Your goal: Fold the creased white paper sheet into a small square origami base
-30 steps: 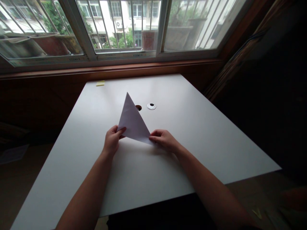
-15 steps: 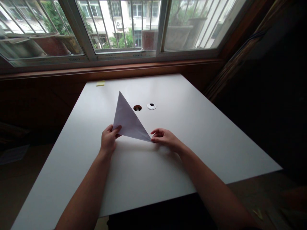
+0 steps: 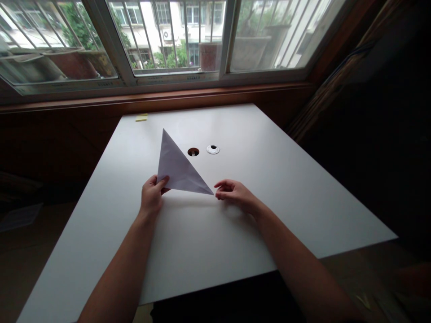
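Observation:
A white sheet of paper folded into a triangle (image 3: 177, 167) is held up over the white table (image 3: 215, 233), one tip pointing away from me. My left hand (image 3: 151, 195) pinches its near left corner between thumb and fingers. Just right of the paper's right tip hovers my right hand (image 3: 234, 193), fingers loosely curled, a small gap between them and the paper, holding nothing.
Beyond the paper the table has a round cable hole (image 3: 193, 152) with its white cap (image 3: 213, 149) lying beside it. A yellow sticky note (image 3: 141, 117) lies at the far left edge. A barred window (image 3: 175, 40) runs behind the table; dark floor lies on both sides.
My right hand has let go of the paper's right corner and drawn slightly right. The left hand has swung the triangle to the left, uncovering the cable hole.

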Demonstrator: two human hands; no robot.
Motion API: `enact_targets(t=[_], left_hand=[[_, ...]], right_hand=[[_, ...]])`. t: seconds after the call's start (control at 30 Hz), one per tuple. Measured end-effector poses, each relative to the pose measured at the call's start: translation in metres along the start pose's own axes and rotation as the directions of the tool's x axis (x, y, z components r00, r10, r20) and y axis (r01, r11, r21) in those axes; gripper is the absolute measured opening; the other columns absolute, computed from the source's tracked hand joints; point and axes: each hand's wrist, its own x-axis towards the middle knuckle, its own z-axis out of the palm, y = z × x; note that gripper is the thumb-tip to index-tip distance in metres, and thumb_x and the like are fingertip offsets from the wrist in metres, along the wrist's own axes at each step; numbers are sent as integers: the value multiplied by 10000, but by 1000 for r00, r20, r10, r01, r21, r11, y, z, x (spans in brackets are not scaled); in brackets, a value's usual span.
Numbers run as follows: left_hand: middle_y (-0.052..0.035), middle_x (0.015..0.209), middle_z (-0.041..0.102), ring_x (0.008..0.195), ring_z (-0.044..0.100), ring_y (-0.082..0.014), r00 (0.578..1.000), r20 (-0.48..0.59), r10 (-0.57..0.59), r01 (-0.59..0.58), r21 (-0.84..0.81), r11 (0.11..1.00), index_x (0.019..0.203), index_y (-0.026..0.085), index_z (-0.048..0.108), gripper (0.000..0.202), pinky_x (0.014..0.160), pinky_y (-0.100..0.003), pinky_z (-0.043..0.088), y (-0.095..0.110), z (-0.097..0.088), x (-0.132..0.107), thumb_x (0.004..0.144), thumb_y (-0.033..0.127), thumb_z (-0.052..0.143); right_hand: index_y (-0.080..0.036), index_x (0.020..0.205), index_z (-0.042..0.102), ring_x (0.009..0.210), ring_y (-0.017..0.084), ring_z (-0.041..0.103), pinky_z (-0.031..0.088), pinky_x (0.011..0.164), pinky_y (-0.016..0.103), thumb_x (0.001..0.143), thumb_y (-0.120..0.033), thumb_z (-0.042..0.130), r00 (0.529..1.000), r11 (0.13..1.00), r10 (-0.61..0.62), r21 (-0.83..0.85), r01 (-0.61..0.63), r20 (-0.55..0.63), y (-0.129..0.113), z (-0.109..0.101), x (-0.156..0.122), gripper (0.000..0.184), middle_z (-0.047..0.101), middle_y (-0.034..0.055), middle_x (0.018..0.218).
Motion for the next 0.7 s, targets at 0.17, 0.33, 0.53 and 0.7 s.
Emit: enact_targets(t=[0.17, 0.33, 0.53, 0.7], left_hand=[[-32, 807, 686, 676, 635, -153, 999, 31, -6, 6, 9, 1000, 856, 130, 644, 403, 656, -302, 552, -3, 1, -1, 602, 379, 833], [-37, 812, 690, 680, 645, -161, 998, 52, -26, 26, 2, 1000, 880, 121, 640, 443, 659, -312, 553, -4, 4, -3, 589, 391, 836], [-36, 818, 686, 679, 639, -154, 999, 45, -16, 17, -7, 1000, 880, 122, 637, 445, 644, -294, 548, -6, 3, -2, 586, 388, 837], [-25, 834, 689, 670, 636, -137, 1000, 17, -21, 21, -11, 1000, 870, 134, 635, 417, 630, -271, 541, -5, 3, -1, 587, 371, 831]], right_hand=[[-151, 967, 685, 650, 124, 586, 485, 654, 274, 760, -433, 729, 992, 995, -61, -81, 52, -113, 4, 1, 4, 352, 660, 25, 755], [-165, 935, 709, 659, 136, 597, 475, 618, 256, 781, -500, 686, 998, 975, -34, -223, 21, -53, 1, 6, 3, 369, 658, 27, 751], [-164, 814, 704, 652, 143, 614, 467, 619, 253, 782, -456, 680, 1000, 953, -13, -304, 5, -26, -2, 8, 2, 295, 678, 33, 734], [-160, 819, 697, 632, 135, 605, 459, 604, 249, 779, -460, 676, 999, 955, -6, -296, -3, -31, 1, 6, 3, 303, 678, 29, 730]])
